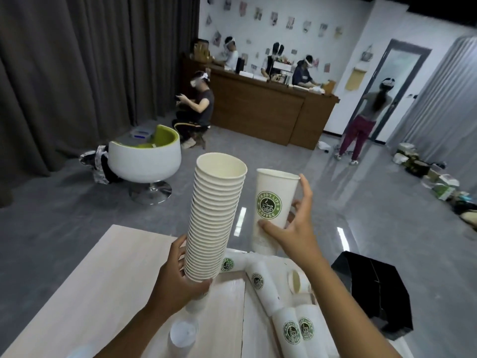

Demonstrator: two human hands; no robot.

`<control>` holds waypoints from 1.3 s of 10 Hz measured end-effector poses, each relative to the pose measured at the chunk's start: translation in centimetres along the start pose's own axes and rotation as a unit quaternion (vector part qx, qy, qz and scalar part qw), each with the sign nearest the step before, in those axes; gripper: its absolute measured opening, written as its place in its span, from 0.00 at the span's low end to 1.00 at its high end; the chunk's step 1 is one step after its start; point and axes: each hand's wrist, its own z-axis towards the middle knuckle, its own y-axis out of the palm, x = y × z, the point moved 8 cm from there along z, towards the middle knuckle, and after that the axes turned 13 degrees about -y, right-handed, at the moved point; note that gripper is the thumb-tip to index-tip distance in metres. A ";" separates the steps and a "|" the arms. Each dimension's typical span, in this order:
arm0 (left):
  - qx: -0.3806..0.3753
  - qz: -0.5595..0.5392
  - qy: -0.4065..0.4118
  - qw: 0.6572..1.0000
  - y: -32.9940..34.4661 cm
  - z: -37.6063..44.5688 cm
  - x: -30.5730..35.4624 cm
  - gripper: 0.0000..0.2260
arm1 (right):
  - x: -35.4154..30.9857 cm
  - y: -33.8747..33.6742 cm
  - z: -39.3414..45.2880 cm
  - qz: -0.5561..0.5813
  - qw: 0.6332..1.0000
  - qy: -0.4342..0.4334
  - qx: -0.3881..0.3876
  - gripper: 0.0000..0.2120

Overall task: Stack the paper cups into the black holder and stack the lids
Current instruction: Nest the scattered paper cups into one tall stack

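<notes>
Head cam: both hands gripping; L hand [178, 277] cup stack [215, 220], R hand [294, 228] single cup [273, 208], upright, mouths up

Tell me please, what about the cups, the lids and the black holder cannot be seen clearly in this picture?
Head view:
- Black holder: its opening is too dark to make out; contents unknown.
- Cup stack: the left hand covers its base.
- Lids: blurred near the bottom edge; number unclear.
- Lying cups: the right forearm and bottom edge hide part of them.
</notes>
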 end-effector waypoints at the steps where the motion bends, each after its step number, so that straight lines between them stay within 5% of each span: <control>1: -0.012 -0.002 -0.006 1.000 -0.3 -0.3 -0.3 0.49 | -4.8 -1.3 3.3 0.025 0.998 -0.049 0.025 0.59; 5: -0.004 0.002 -0.043 0.999 -1.7 -1.0 -2.7 0.50 | -16.6 1.9 10.4 0.044 0.977 -0.204 0.044 0.62; 8: 0.040 -0.009 -0.040 0.998 -3.8 -0.3 -2.2 0.46 | -15.3 8.4 9.3 0.051 0.982 -0.179 -0.036 0.59; 9: 0.064 -0.008 -0.040 0.997 -4.5 0.3 -1.6 0.43 | -14.5 9.3 9.2 0.053 0.984 -0.158 -0.055 0.54; 10: 0.072 -0.032 -0.058 0.995 -5.1 0.2 -1.3 0.30 | -13.9 9.7 9.1 0.041 0.986 -0.140 -0.080 0.48; 11: 0.038 0.019 -0.013 0.999 -5.0 0.3 -1.7 0.48 | -13.4 9.7 8.8 0.014 0.984 -0.141 -0.103 0.40; 13: 0.038 -0.035 -0.030 0.998 -4.8 0.1 -1.4 0.42 | -12.6 10.3 7.6 -0.031 0.976 -0.161 -0.140 0.31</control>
